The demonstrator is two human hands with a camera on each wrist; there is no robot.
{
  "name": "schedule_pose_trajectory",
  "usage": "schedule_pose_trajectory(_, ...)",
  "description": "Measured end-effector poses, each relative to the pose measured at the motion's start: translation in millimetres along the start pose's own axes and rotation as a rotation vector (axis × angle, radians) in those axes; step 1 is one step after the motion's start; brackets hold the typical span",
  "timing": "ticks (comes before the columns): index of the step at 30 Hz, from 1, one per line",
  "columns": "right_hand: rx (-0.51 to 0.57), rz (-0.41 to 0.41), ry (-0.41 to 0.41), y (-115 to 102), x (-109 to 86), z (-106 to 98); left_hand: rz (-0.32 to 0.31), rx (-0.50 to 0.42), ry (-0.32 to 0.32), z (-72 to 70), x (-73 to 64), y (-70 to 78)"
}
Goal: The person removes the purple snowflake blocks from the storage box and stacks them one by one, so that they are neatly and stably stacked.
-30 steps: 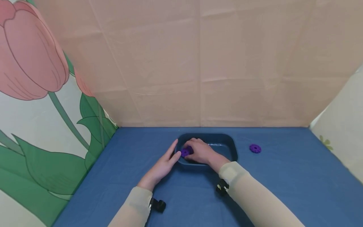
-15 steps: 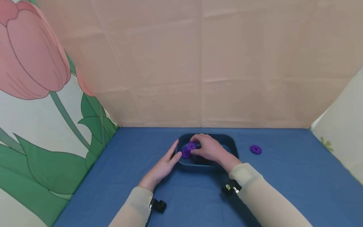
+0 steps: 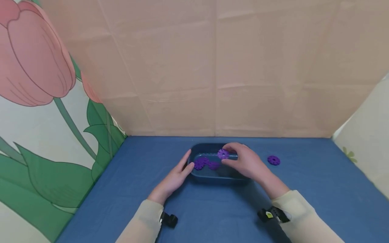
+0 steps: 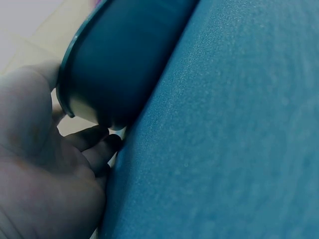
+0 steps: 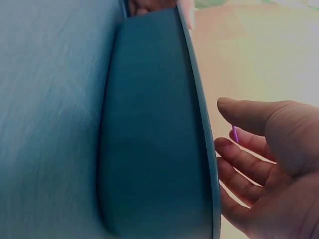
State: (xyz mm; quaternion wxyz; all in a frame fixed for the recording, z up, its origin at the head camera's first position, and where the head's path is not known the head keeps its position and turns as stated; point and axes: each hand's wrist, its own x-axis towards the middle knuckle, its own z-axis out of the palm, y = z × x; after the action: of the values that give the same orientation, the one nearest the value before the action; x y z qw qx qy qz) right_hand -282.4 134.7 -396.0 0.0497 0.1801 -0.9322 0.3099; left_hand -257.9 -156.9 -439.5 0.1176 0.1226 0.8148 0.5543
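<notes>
Between thumb and index finger, my right hand (image 3: 247,162) pinches a purple interlocking disc (image 3: 223,154) with notched edges, held over the blue tray (image 3: 218,180). In the right wrist view only the thin edge of that disc (image 5: 235,133) shows between the fingertips. Several more purple interlocking discs (image 3: 199,164) lie in the tray, mostly at its left end. My left hand (image 3: 171,180) rests against the tray's left end, thumb and index finger spread. The left wrist view shows its fingers (image 4: 97,144) low beside the tray's outer wall (image 4: 124,55).
One more purple interlocking disc (image 3: 274,160) lies on the blue tablecloth (image 3: 206,216) to the right of the tray. A beige sheet (image 3: 212,67) hangs behind the table. A tulip-patterned panel (image 3: 39,135) stands at the left.
My right hand has moved right from the tray's left end, lifting a purple disc from the others there. More discs in the tray now show. The left hand has stayed put.
</notes>
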Motion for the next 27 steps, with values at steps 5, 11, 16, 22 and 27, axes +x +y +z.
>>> schedule_pose_trajectory(5,0.016,0.024,0.050,11.9,-14.6,-12.6,-0.007,0.006,-0.007,-0.1,1.5,-0.9)
schedule_pose_trajectory(11,0.000,0.052,0.094,26.8,-25.7,-26.2,-0.010,0.010,-0.012,-1.3,2.1,-1.4)
schedule_pose_trajectory(16,-0.006,0.075,0.115,35.0,-30.4,-36.8,-0.020,0.027,-0.017,-3.7,1.3,0.0)
schedule_pose_trajectory(22,0.017,0.098,0.126,46.9,-34.7,-48.1,-0.017,0.026,-0.014,-3.3,1.8,-0.6)
schedule_pose_trajectory(27,0.015,0.138,0.137,61.6,-38.4,-56.1,-0.010,0.003,-0.002,-0.2,8.9,-12.8)
